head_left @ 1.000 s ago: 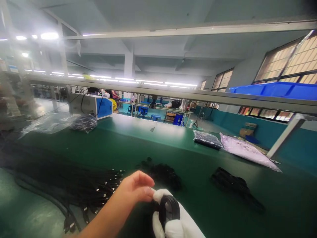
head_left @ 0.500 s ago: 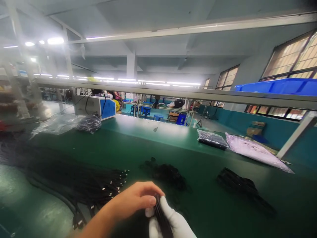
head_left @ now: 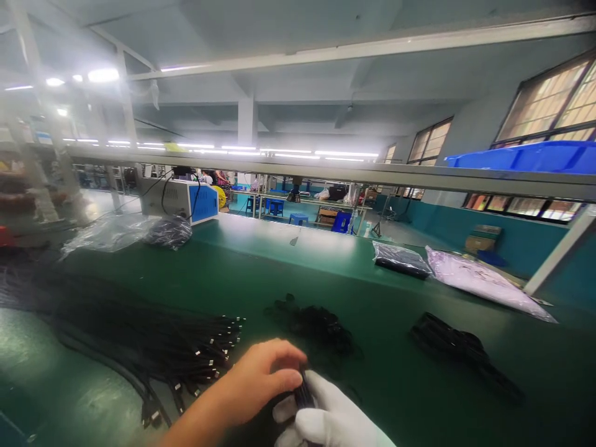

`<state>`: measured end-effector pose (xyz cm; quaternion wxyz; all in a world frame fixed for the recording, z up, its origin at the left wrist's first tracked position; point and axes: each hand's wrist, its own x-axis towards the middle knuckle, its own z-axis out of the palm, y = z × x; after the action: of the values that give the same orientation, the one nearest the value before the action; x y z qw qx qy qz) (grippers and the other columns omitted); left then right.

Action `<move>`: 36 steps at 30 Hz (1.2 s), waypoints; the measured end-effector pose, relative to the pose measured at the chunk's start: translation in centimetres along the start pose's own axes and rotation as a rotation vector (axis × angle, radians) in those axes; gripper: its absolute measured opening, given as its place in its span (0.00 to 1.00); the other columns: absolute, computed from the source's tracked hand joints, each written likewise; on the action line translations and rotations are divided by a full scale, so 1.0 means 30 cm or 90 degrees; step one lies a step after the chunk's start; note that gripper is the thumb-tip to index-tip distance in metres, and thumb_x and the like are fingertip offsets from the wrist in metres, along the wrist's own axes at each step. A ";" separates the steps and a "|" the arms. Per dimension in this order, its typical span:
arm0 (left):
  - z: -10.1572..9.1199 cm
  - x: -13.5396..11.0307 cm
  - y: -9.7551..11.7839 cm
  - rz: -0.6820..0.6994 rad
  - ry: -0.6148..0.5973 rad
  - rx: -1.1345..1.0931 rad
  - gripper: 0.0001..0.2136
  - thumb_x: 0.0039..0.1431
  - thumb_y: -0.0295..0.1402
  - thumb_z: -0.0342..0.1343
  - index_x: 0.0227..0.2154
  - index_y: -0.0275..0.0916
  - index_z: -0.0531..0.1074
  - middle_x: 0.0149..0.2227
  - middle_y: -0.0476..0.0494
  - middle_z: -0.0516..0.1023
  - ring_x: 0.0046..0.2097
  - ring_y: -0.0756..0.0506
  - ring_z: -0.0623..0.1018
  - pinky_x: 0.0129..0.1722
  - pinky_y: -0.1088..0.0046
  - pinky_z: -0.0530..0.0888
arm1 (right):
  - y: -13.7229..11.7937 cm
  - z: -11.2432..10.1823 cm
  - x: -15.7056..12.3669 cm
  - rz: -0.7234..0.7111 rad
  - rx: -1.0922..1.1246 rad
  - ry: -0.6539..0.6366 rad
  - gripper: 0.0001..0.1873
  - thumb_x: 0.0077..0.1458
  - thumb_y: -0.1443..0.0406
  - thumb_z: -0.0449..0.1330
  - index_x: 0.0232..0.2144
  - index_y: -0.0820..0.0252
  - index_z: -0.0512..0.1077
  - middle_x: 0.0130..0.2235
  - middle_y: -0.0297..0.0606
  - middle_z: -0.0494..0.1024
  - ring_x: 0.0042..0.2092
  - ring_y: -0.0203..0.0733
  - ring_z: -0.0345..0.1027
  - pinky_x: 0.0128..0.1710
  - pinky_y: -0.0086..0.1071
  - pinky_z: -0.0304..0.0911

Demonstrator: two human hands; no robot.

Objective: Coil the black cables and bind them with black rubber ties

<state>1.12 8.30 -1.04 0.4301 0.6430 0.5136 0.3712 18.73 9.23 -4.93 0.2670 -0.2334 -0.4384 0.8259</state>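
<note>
Near the bottom centre, my bare left hand (head_left: pixel 263 382) pinches the upper end of a folded bundle of black cable (head_left: pixel 303 394). My right hand (head_left: pixel 338 413), in a white glove, wraps round the same bundle lower down. Most of the bundle is hidden by the fingers. Just beyond my hands lies a loose tangle of thin black loops (head_left: pixel 321 326), its kind unclear. To the left, many long black cables (head_left: pixel 139 329) are spread over the green table (head_left: pixel 372 385), their small metal connectors pointing toward my left hand.
Coiled black cable (head_left: pixel 460 347) lies on the right. Behind it are a black packet in clear plastic (head_left: pixel 401 259) and a pink-white plastic bag (head_left: pixel 484 282). A blue and grey machine (head_left: pixel 186 198) stands back left beside clear plastic bags (head_left: pixel 112 233). A shelf (head_left: pixel 326 164) crosses above, bearing a blue bin (head_left: pixel 526 158).
My right hand's fingers have closed further over the cable bundle, covering more of it. My left hand has shifted slightly right and keeps its pinch. The view has moved a little.
</note>
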 end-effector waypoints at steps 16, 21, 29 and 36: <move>0.123 -0.022 -0.130 -0.105 -0.058 -0.413 0.17 0.45 0.44 0.61 0.27 0.36 0.64 0.21 0.50 0.70 0.22 0.53 0.68 0.23 0.79 0.64 | -0.014 0.022 0.015 -0.070 0.048 -0.063 0.24 0.42 0.61 0.70 0.39 0.64 0.66 0.33 0.38 0.69 0.33 0.38 0.64 0.29 0.28 0.56; 0.095 -0.031 -0.096 -0.099 0.002 -0.238 0.12 0.52 0.42 0.54 0.25 0.37 0.65 0.21 0.49 0.70 0.23 0.50 0.69 0.23 0.76 0.65 | -0.014 0.025 0.010 -0.068 0.038 -0.028 0.25 0.39 0.60 0.71 0.38 0.63 0.68 0.37 0.39 0.69 0.35 0.39 0.66 0.28 0.27 0.58; 0.119 -0.038 -0.135 0.345 0.264 0.255 0.17 0.51 0.20 0.43 0.39 0.41 0.71 0.33 0.45 0.71 0.33 0.47 0.72 0.31 0.74 0.68 | 0.001 -0.019 0.051 -0.079 -0.188 0.036 0.31 0.34 0.61 0.70 0.43 0.61 0.68 0.38 0.39 0.71 0.44 0.51 0.67 0.43 0.43 0.66; 0.110 -0.028 -0.136 0.368 0.303 0.216 0.16 0.53 0.17 0.44 0.37 0.41 0.71 0.32 0.48 0.72 0.33 0.50 0.74 0.31 0.78 0.70 | 0.004 -0.004 0.049 -0.129 -0.103 0.003 0.29 0.38 0.60 0.70 0.45 0.59 0.69 0.42 0.41 0.72 0.46 0.51 0.67 0.52 0.48 0.60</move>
<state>2.58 7.34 -6.06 0.0649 0.7189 0.4509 0.5250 17.68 10.21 -5.31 0.3301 -0.2109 -0.5244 0.7560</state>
